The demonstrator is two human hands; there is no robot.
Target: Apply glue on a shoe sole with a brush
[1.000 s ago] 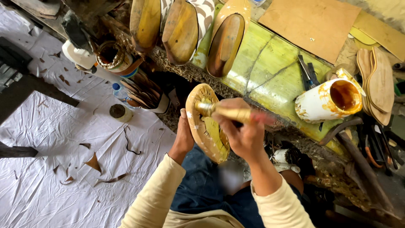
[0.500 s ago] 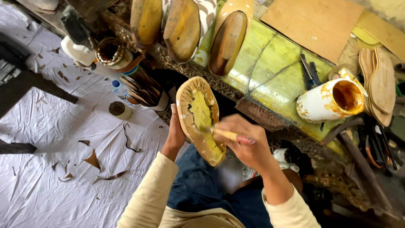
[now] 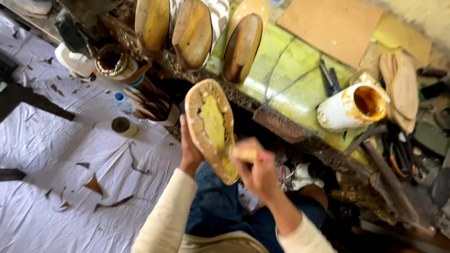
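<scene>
Head view, left hand (image 3: 190, 152) cradling sole (image 3: 211, 129), right hand (image 3: 255, 171) brushing

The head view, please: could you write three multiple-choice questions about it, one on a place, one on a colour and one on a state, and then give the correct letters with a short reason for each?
1. Where does the white glue pot lie?
A. on the white sheet
B. on the yellow-green bench top
C. in the person's lap

2. What colour is the patch in the middle of the shoe sole in hand?
A. yellow
B. blue
C. red

3. How is the shoe sole held?
A. it lies flat on the sheet, untouched
B. it hangs from a hook
C. the left hand props it from behind while the right hand puts a brush to it

Answers: B, the pot lies tipped on the bench top; A, the patch is yellow; C, both hands are at the sole.
</scene>
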